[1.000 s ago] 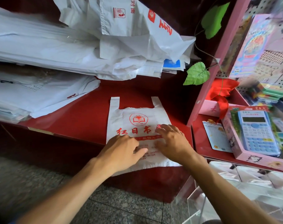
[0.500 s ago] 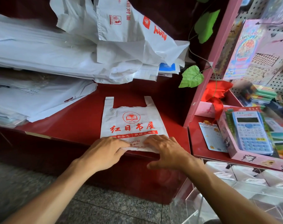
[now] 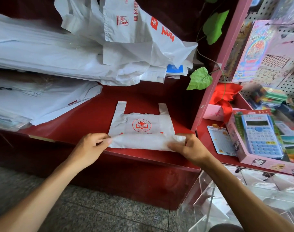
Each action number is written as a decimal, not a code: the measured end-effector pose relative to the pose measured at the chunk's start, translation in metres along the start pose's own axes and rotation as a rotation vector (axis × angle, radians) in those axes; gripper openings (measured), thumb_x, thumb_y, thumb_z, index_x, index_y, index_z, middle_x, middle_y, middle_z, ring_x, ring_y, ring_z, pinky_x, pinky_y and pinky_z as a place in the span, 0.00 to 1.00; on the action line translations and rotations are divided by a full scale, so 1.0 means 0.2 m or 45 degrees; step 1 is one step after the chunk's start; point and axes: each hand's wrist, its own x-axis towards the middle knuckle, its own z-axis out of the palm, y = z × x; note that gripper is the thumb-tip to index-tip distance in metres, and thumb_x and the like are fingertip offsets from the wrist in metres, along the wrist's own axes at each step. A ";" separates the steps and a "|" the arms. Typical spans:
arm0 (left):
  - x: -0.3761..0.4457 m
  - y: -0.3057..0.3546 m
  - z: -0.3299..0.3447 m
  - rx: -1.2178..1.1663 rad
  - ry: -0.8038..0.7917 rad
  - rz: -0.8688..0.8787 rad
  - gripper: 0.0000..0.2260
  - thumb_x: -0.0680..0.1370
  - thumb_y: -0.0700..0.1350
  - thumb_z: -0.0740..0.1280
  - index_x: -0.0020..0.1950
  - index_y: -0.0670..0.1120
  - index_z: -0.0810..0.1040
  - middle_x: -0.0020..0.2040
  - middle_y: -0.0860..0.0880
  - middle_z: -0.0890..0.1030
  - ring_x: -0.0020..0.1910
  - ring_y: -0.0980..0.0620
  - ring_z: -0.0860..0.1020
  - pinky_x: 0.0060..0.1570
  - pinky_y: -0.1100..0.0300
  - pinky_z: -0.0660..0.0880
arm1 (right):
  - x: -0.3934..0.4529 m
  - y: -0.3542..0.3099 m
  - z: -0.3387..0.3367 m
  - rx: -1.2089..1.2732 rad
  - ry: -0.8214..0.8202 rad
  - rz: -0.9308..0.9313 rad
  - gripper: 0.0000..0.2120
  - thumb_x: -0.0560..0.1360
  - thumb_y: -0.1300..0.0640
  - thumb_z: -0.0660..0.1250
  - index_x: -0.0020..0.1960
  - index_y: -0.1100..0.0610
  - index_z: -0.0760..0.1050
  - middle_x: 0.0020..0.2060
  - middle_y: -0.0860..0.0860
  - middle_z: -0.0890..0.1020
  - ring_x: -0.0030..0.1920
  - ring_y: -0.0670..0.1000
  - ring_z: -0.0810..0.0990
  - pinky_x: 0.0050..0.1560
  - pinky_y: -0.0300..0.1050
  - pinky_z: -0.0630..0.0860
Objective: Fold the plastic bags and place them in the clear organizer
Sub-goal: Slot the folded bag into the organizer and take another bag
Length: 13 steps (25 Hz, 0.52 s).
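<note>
Thin, crinkled white plastic bag (image 3: 141,131) lies on a smooth, glossy red counter (image 3: 86,121); the organizer (image 3: 226,203) is clear acrylic; speckled stone floor (image 3: 96,213).

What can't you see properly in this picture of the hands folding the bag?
All in the head view:
- The red words on the white plastic bag: covered by the bottom flap that the left hand and right hand fold up.
- The clear plastic organizer: cut off by the bottom edge.
- The big pile of white bags: cut off at the left edge.
- The blue calculator: keys too small to read.
</note>
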 end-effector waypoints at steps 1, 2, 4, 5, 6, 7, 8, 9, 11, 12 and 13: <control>0.00 0.00 0.00 -0.013 0.019 -0.040 0.06 0.78 0.49 0.69 0.45 0.51 0.84 0.43 0.58 0.85 0.48 0.61 0.83 0.52 0.58 0.77 | 0.00 0.01 0.00 -0.038 0.026 0.048 0.09 0.75 0.58 0.73 0.37 0.60 0.79 0.30 0.54 0.79 0.32 0.47 0.73 0.35 0.49 0.72; 0.01 -0.02 0.00 -0.016 0.030 -0.074 0.10 0.78 0.53 0.67 0.46 0.49 0.84 0.43 0.55 0.86 0.48 0.57 0.84 0.52 0.52 0.78 | 0.00 0.01 -0.01 -0.081 0.041 0.093 0.08 0.74 0.57 0.73 0.38 0.59 0.81 0.31 0.53 0.81 0.32 0.45 0.74 0.35 0.48 0.73; 0.01 -0.02 0.01 -0.026 0.048 -0.126 0.12 0.78 0.54 0.67 0.47 0.47 0.84 0.43 0.52 0.86 0.46 0.52 0.84 0.51 0.49 0.78 | 0.01 0.03 0.00 -0.144 0.076 0.161 0.14 0.76 0.56 0.72 0.34 0.60 0.77 0.26 0.48 0.74 0.27 0.43 0.67 0.30 0.42 0.66; 0.01 -0.02 0.01 -0.014 0.075 -0.155 0.13 0.77 0.56 0.67 0.44 0.48 0.82 0.40 0.52 0.85 0.43 0.50 0.83 0.48 0.49 0.78 | 0.01 0.02 0.01 -0.166 0.110 0.187 0.17 0.77 0.55 0.70 0.32 0.61 0.74 0.25 0.47 0.70 0.25 0.43 0.64 0.28 0.40 0.62; 0.02 -0.02 0.02 -0.004 0.111 -0.178 0.15 0.75 0.59 0.66 0.40 0.47 0.79 0.36 0.49 0.83 0.39 0.47 0.81 0.44 0.50 0.77 | 0.02 0.02 0.02 -0.188 0.154 0.200 0.19 0.78 0.54 0.69 0.32 0.61 0.71 0.25 0.48 0.67 0.24 0.43 0.62 0.28 0.41 0.60; 0.02 -0.01 0.03 0.031 0.143 -0.206 0.17 0.73 0.61 0.63 0.37 0.47 0.74 0.33 0.46 0.79 0.35 0.44 0.78 0.41 0.50 0.74 | 0.03 0.03 0.03 -0.223 0.194 0.206 0.19 0.79 0.54 0.67 0.32 0.59 0.69 0.25 0.48 0.67 0.25 0.45 0.63 0.28 0.42 0.60; 0.02 0.00 0.04 0.062 0.153 -0.226 0.17 0.73 0.61 0.62 0.37 0.48 0.72 0.32 0.45 0.77 0.35 0.43 0.76 0.41 0.50 0.73 | 0.04 0.02 0.04 -0.279 0.235 0.204 0.19 0.79 0.54 0.66 0.32 0.58 0.68 0.26 0.49 0.68 0.27 0.47 0.65 0.29 0.44 0.61; 0.02 0.01 0.04 0.090 0.162 -0.253 0.16 0.74 0.59 0.63 0.37 0.48 0.70 0.31 0.46 0.76 0.36 0.42 0.76 0.43 0.50 0.73 | 0.05 0.02 0.05 -0.335 0.266 0.203 0.18 0.80 0.54 0.64 0.32 0.56 0.68 0.27 0.50 0.70 0.29 0.50 0.67 0.31 0.46 0.62; 0.03 0.04 0.05 0.117 0.194 -0.284 0.16 0.78 0.54 0.66 0.35 0.46 0.70 0.31 0.47 0.76 0.37 0.43 0.76 0.46 0.49 0.73 | 0.06 0.02 0.07 -0.408 0.319 0.208 0.18 0.81 0.54 0.62 0.34 0.56 0.70 0.30 0.52 0.73 0.34 0.55 0.71 0.34 0.47 0.63; 0.03 0.04 0.06 0.141 0.206 -0.296 0.17 0.79 0.53 0.66 0.34 0.45 0.69 0.29 0.47 0.75 0.36 0.43 0.76 0.47 0.49 0.72 | 0.07 0.01 0.08 -0.432 0.335 0.213 0.17 0.81 0.54 0.61 0.35 0.57 0.71 0.32 0.54 0.75 0.36 0.57 0.73 0.35 0.48 0.64; 0.03 0.05 0.07 0.182 0.216 -0.307 0.18 0.79 0.52 0.65 0.33 0.45 0.69 0.28 0.49 0.73 0.35 0.43 0.74 0.48 0.49 0.71 | 0.08 0.01 0.08 -0.458 0.348 0.227 0.17 0.81 0.54 0.60 0.36 0.59 0.71 0.33 0.56 0.76 0.38 0.60 0.75 0.37 0.49 0.66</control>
